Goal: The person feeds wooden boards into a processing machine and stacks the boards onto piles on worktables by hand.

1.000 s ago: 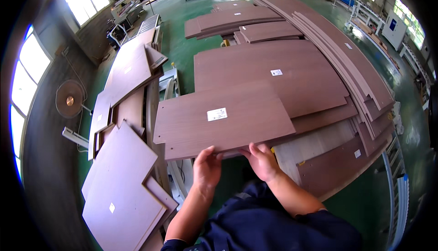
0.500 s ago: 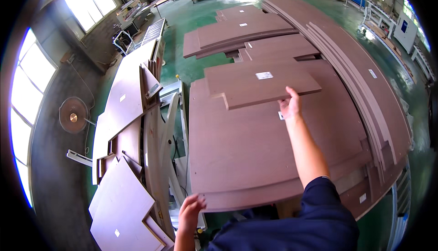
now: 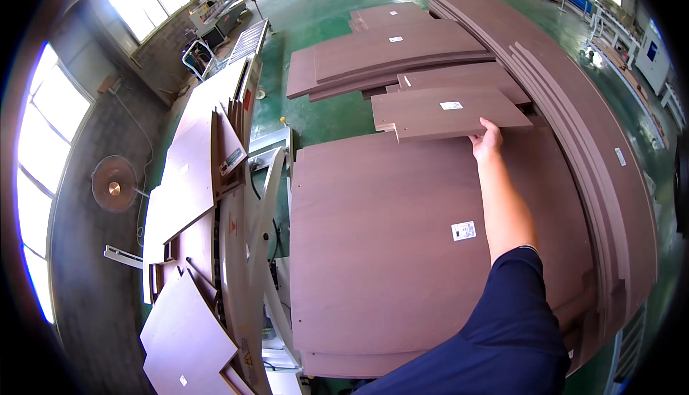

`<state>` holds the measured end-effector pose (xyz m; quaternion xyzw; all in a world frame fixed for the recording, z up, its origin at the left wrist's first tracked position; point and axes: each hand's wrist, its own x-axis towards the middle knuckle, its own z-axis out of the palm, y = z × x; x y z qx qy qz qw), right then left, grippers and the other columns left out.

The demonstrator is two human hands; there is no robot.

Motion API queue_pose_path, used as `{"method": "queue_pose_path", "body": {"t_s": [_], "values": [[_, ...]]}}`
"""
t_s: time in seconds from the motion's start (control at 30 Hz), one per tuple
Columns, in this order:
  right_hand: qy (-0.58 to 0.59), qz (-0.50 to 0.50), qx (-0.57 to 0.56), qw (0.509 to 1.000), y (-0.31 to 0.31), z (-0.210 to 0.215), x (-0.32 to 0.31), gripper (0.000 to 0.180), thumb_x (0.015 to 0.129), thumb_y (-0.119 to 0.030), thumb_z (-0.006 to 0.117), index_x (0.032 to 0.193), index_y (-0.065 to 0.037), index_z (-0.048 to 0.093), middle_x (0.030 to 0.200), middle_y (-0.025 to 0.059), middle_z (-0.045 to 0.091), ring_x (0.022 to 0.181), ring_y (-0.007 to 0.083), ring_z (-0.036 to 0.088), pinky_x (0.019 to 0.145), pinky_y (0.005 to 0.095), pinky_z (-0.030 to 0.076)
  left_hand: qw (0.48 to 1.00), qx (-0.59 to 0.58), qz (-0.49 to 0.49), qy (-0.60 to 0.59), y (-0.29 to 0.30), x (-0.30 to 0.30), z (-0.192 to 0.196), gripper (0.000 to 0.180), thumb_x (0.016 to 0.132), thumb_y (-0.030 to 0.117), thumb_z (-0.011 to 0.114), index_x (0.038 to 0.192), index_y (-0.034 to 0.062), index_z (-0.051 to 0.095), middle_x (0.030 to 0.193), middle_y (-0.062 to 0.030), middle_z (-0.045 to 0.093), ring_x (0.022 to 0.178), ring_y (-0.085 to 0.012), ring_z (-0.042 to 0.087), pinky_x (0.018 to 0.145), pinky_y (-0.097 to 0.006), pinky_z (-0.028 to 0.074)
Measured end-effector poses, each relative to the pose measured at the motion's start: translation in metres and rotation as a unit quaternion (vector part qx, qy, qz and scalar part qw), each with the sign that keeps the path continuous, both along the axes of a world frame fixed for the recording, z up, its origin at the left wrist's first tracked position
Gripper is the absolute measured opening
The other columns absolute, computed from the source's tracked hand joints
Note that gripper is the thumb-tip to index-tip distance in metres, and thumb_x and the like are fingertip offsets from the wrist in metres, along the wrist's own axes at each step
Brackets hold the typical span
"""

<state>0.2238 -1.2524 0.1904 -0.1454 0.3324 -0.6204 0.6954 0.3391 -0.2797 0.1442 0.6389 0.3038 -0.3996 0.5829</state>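
Note:
My right hand (image 3: 488, 141), arm stretched far forward, grips the near edge of a brown notched panel (image 3: 423, 113). The thumb lies on the panel's top face and the fingers curl underneath, partly hidden. A white label (image 3: 451, 105) is stuck on its face. The notched panel is over the far end of a large brown panel (image 3: 373, 251), which bears its own label (image 3: 463, 231). Whether the notched panel is resting or slightly raised, I cannot tell. My left hand is out of view.
Beyond the held piece lie more stacked brown panels (image 3: 398, 50). Long panels and strips (image 3: 574, 122) run along the right. On the left, pale panels (image 3: 190, 330) are piled beside a white metal frame (image 3: 269, 194). A round fan (image 3: 115, 184) is by the wall. Green floor (image 3: 326, 122) shows between stacks.
My right hand has pushed the notched panel away and to the right, uncovering more of the large panel and its label. My left hand has left the view.

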Motion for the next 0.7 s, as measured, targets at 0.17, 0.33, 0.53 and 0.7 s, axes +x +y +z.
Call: {"method": "queue_pose_path", "body": {"t_s": [0.17,0.33,0.53,0.7], "values": [[-0.005,0.036,-0.050,0.998,-0.059,-0.017,-0.011,0.037,0.086,-0.017,0.066,0.118,-0.005,0.052,0.114,0.0095,0.056,0.108,0.0240,0.053,0.093,0.0453,0.045,0.998,0.003,-0.029,0.052,-0.042,-0.001,0.010,0.039,0.091,0.033,0.054,0.124,0.0115,0.053,0.117,-0.0079,0.058,0.109,-0.0242,0.053,0.094,-0.041,0.041],[0.706,-0.154,-0.139,0.677,-0.017,-0.006,0.036,0.057,0.066,-0.009,0.065,0.117,0.010,0.048,0.113,0.0279,0.054,0.113,0.0399,0.049,0.098,0.0468,0.039,0.997,0.007,-0.023,0.070,-0.046,-0.017,0.018,0.041,0.093,0.033,0.052,0.128,0.0127,0.050,0.122,-0.0072,0.054,0.113,-0.0248,0.050,0.097,-0.044,0.040],[0.824,0.070,-0.335,0.451,-0.004,-0.010,0.102,0.062,0.077,-0.041,0.070,0.131,-0.016,0.050,0.139,0.0153,0.042,0.127,0.0346,0.038,0.107,0.0466,0.028,0.995,0.016,-0.027,0.095,-0.027,-0.038,0.030,0.051,0.094,0.040,0.049,0.138,0.0137,0.041,0.134,-0.0086,0.047,0.118,-0.0264,0.049,0.096,-0.043,0.042],[0.852,0.134,-0.315,0.397,-0.036,-0.029,0.104,0.046,0.091,-0.031,0.055,0.135,-0.021,0.049,0.143,0.0117,0.041,0.130,0.0301,0.037,0.108,0.0437,0.029,0.993,0.073,-0.021,0.088,-0.076,-0.029,0.054,0.053,0.093,0.042,0.050,0.137,0.0134,0.041,0.133,-0.0095,0.048,0.117,-0.0263,0.050,0.094,-0.041,0.043]]}}
